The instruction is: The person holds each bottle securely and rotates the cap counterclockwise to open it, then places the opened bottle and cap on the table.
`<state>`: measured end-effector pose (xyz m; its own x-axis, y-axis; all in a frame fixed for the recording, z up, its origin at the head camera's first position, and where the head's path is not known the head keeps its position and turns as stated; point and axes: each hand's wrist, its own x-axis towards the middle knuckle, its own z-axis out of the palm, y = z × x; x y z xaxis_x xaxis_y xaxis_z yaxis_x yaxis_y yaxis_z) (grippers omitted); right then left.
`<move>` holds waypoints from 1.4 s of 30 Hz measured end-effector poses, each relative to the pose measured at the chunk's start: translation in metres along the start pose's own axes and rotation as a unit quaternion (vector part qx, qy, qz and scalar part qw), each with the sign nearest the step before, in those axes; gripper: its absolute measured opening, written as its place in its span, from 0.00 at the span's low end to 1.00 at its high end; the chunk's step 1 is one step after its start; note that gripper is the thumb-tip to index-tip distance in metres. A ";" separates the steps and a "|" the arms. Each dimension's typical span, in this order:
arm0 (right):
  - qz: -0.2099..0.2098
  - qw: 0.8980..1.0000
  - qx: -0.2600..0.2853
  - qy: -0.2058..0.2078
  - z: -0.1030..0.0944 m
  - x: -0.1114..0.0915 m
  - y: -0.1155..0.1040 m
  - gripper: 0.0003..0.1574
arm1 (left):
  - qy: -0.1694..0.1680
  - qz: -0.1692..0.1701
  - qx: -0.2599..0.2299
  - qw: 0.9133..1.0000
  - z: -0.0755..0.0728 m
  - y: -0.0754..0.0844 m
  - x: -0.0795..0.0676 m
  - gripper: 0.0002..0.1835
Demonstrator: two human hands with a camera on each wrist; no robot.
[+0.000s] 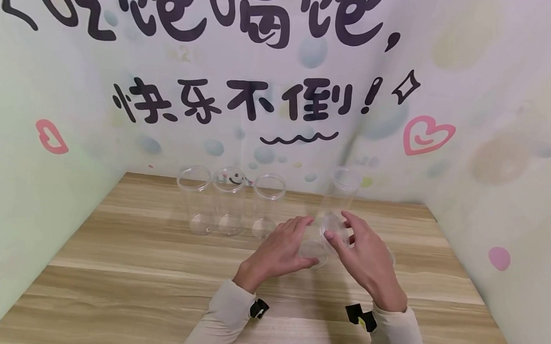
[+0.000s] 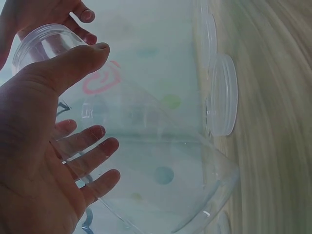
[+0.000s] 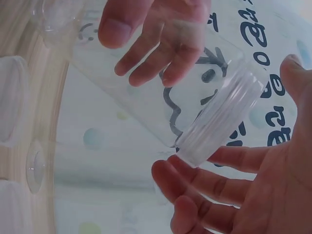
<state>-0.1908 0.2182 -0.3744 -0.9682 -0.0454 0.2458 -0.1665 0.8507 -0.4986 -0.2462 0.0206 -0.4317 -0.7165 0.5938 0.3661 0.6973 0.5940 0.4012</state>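
Note:
A clear plastic jar (image 2: pixel 161 146) is held tilted above the table, its wide ridged top end (image 3: pixel 222 117) toward the right hand. My left hand (image 1: pixel 279 248) grips the jar's body, thumb on one side and fingers on the other; those fingers show through the clear wall. My right hand (image 1: pixel 365 256) is around the ridged end with fingers spread. In the right wrist view its fingertips (image 3: pixel 168 170) lie at the lower edge of that end, while its thumb (image 3: pixel 295 73) stands apart. Whether the ridged end is a fitted lid, I cannot tell.
Three clear open jars (image 1: pixel 194 202) stand in a row at the back left of the wooden table (image 1: pixel 116 288). Another jar (image 1: pixel 346 187) stands behind the hands. Clear round lids (image 2: pixel 224 95) lie on the tabletop near the right hand. A printed wall (image 1: pixel 240 150) rises behind.

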 end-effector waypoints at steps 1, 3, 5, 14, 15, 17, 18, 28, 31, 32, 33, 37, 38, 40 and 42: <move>0.002 1.000 -0.002 0.000 0.000 0.000 0.000 0.42 | 0.001 0.002 0.005 1.000 0.000 0.000 0.000 0.46; 0.007 1.000 -0.006 -0.003 0.000 0.001 0.000 0.41 | 0.004 0.008 0.012 1.000 0.001 0.001 0.000 0.46; 0.011 1.000 -0.014 -0.007 0.000 0.001 -0.001 0.41 | 0.007 0.013 0.015 1.000 0.001 0.001 0.000 0.46; 0.025 0.998 -0.052 -0.023 -0.001 0.002 -0.006 0.49 | 0.006 0.012 0.015 1.000 0.003 -0.001 0.001 0.46; 0.024 0.998 -0.052 -0.025 -0.001 0.001 -0.006 0.49 | 0.004 0.011 0.015 1.000 0.003 -0.001 0.001 0.46; 0.021 0.998 -0.049 -0.028 -0.001 0.001 -0.006 0.49 | 0.002 0.011 0.015 1.000 0.003 -0.001 0.001 0.46; 0.018 0.998 -0.046 -0.030 -0.002 0.001 -0.005 0.50 | 0.003 0.011 0.016 1.000 0.003 -0.001 0.001 0.46; -0.015 0.999 -0.009 -0.043 -0.004 -0.002 -0.003 0.47 | -0.009 0.011 0.009 1.000 0.003 -0.002 0.001 0.46; -0.021 0.999 -0.009 -0.047 -0.004 -0.002 -0.002 0.46 | -0.008 0.014 0.006 1.000 0.003 -0.002 0.001 0.46; -0.023 0.999 -0.009 -0.048 -0.005 -0.003 -0.002 0.46 | -0.006 0.016 0.006 1.000 0.003 -0.003 0.001 0.46; -0.025 0.998 -0.009 -0.049 -0.005 -0.003 -0.002 0.46 | -0.005 0.017 0.006 1.000 0.003 -0.003 0.001 0.46; -0.031 0.998 -0.007 -0.053 -0.005 -0.003 -0.002 0.44 | -0.002 0.022 0.006 1.000 0.003 -0.003 0.001 0.46; -0.033 0.998 -0.007 -0.053 -0.005 -0.003 -0.002 0.44 | -0.002 0.022 0.005 1.000 0.003 -0.003 0.001 0.46; -0.036 0.998 -0.008 -0.053 -0.005 -0.003 -0.002 0.44 | -0.005 0.021 0.005 1.000 0.003 -0.003 0.001 0.46; -0.042 0.998 -0.011 -0.053 -0.005 -0.003 -0.002 0.43 | -0.007 0.018 0.003 1.000 0.003 -0.004 0.001 0.46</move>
<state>-0.1861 0.2189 -0.3702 -0.9655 -0.1705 0.1969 -0.2447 0.8527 -0.4615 -0.2492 0.0205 -0.4351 -0.6900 0.6232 0.3681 0.7233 0.5743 0.3834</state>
